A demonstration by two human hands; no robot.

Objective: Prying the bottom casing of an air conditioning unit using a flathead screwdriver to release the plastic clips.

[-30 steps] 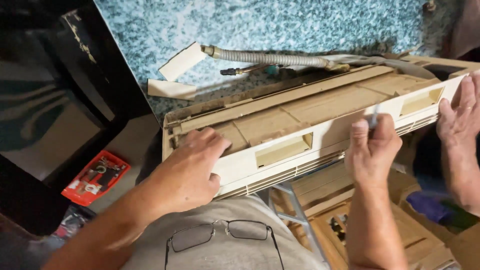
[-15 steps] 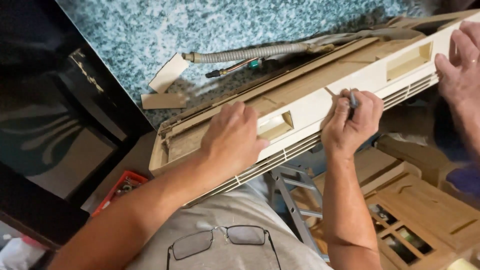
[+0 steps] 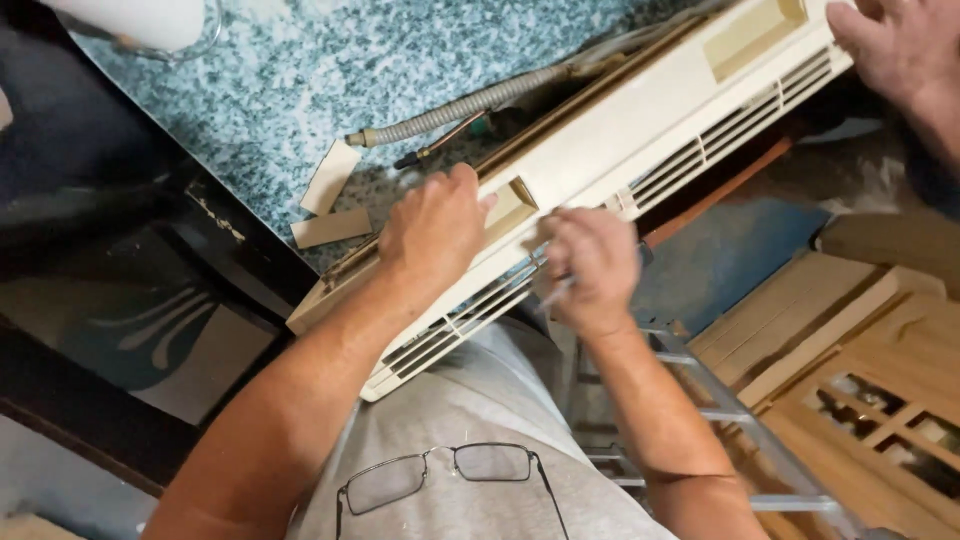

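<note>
2 bare hands work at a long cream plastic housing that lies slantwise across the scene, its near-left end low and its far-right end running out at the top. The left hand rests palm-down on the housing's upper edge, fingers curled loosely over the rim beside a rectangular opening, pressing rather than gripping. The right hand is just right of it, against the slatted grille; it is blurred, the fingers bunched closed around what looks like a thin tool, though I cannot tell what it is. A third hand, another person's, lies on the housing's far-right end. Beyond the housing, a grey corrugated hose and 2 small pale strips lie on a blue-speckled surface. Near the bottom, a pair of glasses hangs on the person's grey shirt. To the right stand a metal ladder and wooden panels.
</note>
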